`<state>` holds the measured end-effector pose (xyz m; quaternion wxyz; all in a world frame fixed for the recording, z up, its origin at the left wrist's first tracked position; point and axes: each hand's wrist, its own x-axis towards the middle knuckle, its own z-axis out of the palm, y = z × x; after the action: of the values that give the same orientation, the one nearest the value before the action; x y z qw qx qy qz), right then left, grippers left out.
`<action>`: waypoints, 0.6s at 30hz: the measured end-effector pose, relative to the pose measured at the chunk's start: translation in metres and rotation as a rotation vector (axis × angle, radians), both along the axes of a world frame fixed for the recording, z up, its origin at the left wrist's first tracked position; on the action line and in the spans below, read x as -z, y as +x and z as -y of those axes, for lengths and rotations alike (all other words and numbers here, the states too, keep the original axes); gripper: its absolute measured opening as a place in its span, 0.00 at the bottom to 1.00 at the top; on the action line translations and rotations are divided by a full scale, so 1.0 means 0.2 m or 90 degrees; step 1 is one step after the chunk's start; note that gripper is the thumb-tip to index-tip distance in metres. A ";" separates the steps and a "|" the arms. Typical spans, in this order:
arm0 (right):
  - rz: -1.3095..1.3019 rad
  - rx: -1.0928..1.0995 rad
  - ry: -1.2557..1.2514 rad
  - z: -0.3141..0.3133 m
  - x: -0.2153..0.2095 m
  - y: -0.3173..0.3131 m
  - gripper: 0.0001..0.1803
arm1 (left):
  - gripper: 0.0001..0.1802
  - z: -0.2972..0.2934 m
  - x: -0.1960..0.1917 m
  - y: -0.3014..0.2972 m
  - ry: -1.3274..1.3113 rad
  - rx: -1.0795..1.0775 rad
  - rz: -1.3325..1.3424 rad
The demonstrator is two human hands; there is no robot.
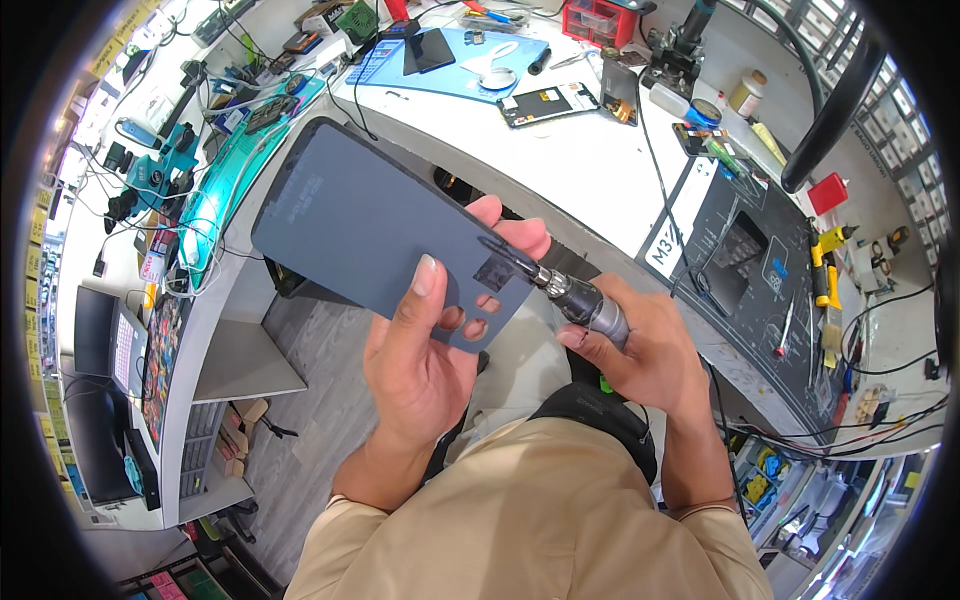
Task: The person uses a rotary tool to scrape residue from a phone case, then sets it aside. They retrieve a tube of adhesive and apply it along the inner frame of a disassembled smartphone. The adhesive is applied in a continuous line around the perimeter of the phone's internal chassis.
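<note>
A dark grey phone back cover [365,215] is tilted in the air before me, with round camera holes near its lower right end. My left hand [422,370] grips that end, thumb on the facing side and fingers behind. Skin shows through the holes. In my right hand [655,350] is a rotary tool [590,305] with a dark grip and metal collar. Its tip lies at the cover's edge, beside a small dark square patch; whether it touches I cannot tell.
The white workbench [590,165] curves ahead, bearing an opened phone [548,104], a blue mat [400,68] and a red drawer box [600,20]. A black work mat [740,290] with tools covers the right side. Cables and devices crowd a green mat [230,185] at left.
</note>
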<state>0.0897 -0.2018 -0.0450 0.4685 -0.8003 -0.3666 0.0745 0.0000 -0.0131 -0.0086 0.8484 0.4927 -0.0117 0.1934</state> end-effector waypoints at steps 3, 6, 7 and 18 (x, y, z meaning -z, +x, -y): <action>-0.011 0.004 -0.001 0.00 0.00 0.00 0.22 | 0.31 0.01 0.00 0.00 0.001 -0.003 -0.009; -0.005 0.008 -0.010 0.01 -0.01 0.01 0.22 | 0.31 0.01 0.01 -0.01 0.003 -0.004 -0.020; -0.008 0.007 -0.014 0.01 -0.01 0.01 0.22 | 0.31 0.01 0.01 -0.01 0.002 -0.003 -0.021; 0.031 0.009 -0.080 0.07 -0.05 0.03 0.23 | 0.29 -0.02 -0.09 -0.05 0.060 0.030 -0.157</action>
<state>0.0952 -0.2149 -0.0343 0.4089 -0.8323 -0.3667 0.0746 -0.0101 -0.0096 0.0086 0.8236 0.5515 0.0718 0.1108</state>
